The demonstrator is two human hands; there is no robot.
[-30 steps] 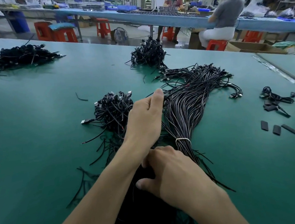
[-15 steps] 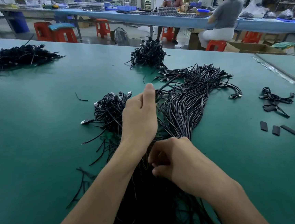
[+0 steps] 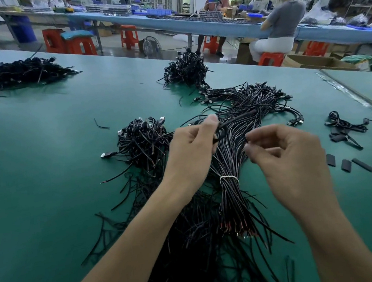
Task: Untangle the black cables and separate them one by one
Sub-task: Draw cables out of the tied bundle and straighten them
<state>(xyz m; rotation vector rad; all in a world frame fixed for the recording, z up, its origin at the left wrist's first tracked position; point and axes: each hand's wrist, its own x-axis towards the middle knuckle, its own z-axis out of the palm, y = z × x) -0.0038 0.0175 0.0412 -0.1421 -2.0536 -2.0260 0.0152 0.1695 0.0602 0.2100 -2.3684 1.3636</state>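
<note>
My left hand (image 3: 190, 151) pinches one black cable (image 3: 221, 130) between thumb and fingers, just over the banded bundle of black cables (image 3: 233, 157). The bundle lies on the green table (image 3: 48, 175) between my hands, bare ends toward me and plugs fanned out at the far end. My right hand (image 3: 289, 154) hovers beside it with fingers curled, and I cannot tell whether it has a strand. I reckon it's best to draw this cable out lengthwise, not sideways, with the right hand steadying the rest near the pale band (image 3: 228, 178) so it doesn't drag its neighbours along.
</note>
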